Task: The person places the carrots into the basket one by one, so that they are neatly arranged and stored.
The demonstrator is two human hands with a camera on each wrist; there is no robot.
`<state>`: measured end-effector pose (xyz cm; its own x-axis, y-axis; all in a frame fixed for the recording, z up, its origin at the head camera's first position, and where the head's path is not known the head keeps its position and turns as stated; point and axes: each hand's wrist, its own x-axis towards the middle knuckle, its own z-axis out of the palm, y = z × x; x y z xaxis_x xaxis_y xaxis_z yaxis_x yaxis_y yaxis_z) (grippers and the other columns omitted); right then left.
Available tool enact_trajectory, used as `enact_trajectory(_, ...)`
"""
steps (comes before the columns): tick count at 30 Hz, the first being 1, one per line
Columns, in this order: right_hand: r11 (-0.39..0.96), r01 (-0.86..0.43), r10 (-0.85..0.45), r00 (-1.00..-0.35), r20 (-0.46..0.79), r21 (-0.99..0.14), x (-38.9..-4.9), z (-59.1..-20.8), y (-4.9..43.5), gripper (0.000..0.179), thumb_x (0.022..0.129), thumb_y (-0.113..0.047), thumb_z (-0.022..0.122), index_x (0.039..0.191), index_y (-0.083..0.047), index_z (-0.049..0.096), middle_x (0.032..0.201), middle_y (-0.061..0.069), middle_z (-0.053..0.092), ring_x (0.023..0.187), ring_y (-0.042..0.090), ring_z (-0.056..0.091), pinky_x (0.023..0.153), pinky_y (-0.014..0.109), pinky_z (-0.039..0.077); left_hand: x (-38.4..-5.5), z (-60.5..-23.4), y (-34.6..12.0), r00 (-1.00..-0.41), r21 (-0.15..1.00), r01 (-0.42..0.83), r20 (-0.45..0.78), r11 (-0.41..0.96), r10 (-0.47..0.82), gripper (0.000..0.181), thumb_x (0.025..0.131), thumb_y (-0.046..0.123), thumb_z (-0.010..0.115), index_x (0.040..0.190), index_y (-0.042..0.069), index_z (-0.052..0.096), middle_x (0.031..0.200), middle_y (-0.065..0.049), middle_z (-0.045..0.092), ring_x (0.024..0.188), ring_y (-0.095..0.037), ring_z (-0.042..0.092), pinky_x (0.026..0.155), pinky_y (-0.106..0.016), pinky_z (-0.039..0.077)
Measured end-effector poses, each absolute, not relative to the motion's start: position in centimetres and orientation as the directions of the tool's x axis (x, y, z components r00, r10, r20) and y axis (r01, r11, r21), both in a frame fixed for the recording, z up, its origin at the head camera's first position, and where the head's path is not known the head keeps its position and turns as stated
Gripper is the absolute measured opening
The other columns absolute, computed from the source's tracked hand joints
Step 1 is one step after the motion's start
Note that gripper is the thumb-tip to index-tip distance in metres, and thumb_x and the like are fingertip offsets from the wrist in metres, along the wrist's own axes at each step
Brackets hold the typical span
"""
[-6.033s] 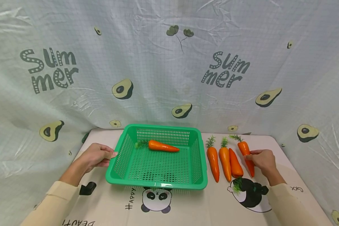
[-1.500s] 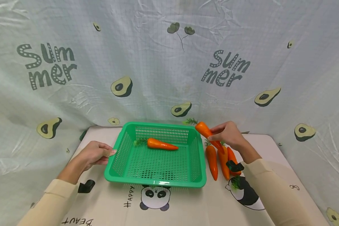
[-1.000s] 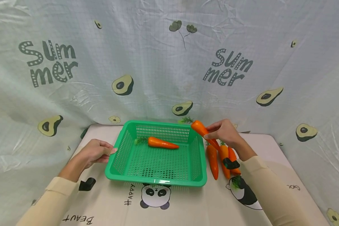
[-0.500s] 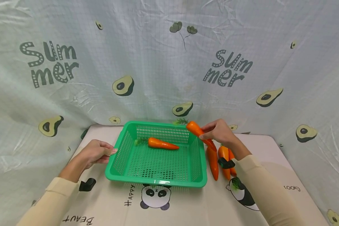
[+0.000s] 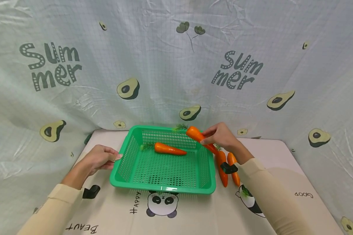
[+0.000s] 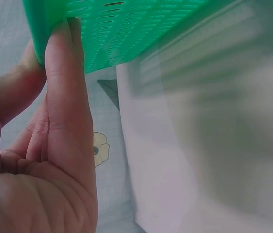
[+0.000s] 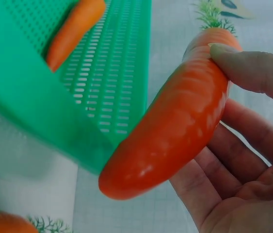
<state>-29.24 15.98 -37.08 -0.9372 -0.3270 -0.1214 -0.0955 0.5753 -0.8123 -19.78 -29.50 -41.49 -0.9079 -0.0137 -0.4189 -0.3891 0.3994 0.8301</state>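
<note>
My left hand (image 5: 101,157) pinches the left rim of a green plastic basket (image 5: 135,187); in the left wrist view, thumb and fingers (image 6: 66,87) close on the rim from both sides. One orange carrot (image 5: 168,149) with leafy greens lies inside, near the back. Above the basket's back right corner, my right hand (image 5: 220,135) holds another carrot (image 5: 195,133) between thumb and fingers. Its leafy end points left, toward the back wall, and its tapered tip slants down to the right. The right wrist view shows this carrot (image 7: 170,126) close up, overlapping the basket's rim.
Right of the basket, two carrots (image 5: 222,173) show on the table (image 5: 194,215), partly covered by my right wrist. More green leaves (image 5: 245,191) poke out below the forearm. A printed cloth (image 5: 164,81) hangs behind the table.
My right hand has gripped a carrot from the right end of the row, lifted it, and carried it left over the basket's right side. The left hand keeps its hold on the rim.
</note>
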Motion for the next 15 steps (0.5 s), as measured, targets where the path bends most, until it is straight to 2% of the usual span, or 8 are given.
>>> enact_trajectory(9,0.554,-0.107,-0.358,-0.926,-0.121,-0.825,-29.3,-37.1,15.1,0.038,0.081,-0.015,0.089,0.114,-0.001,0.078,0.114,0.019,0.077,0.098,0.027,0.072,0.087,0.039,0.062,-19.8,-41.4,-29.4,-0.908,0.833,-0.387,-0.420,0.396,-0.004,0.033,0.097,0.015,0.074,0.118,-0.009,0.065,0.077,0.001,0.068,0.068,-0.010,0.068,0.066,-0.028,0.064)
enact_trajectory(15,0.534,-0.099,-0.370,-0.920,-0.127,-0.840,-29.6,-37.2,13.9,0.037,0.079,-0.014,0.090,0.112,-0.002,0.079,0.112,0.017,0.078,0.094,0.025,0.073,0.084,0.036,0.062,-19.7,-41.4,-29.5,-0.910,0.833,-0.387,-0.414,0.396,-0.017,0.032,0.098,0.014,0.073,0.117,-0.009,0.065,0.076,0.001,0.067,0.067,-0.010,0.066,0.065,-0.028,0.064)
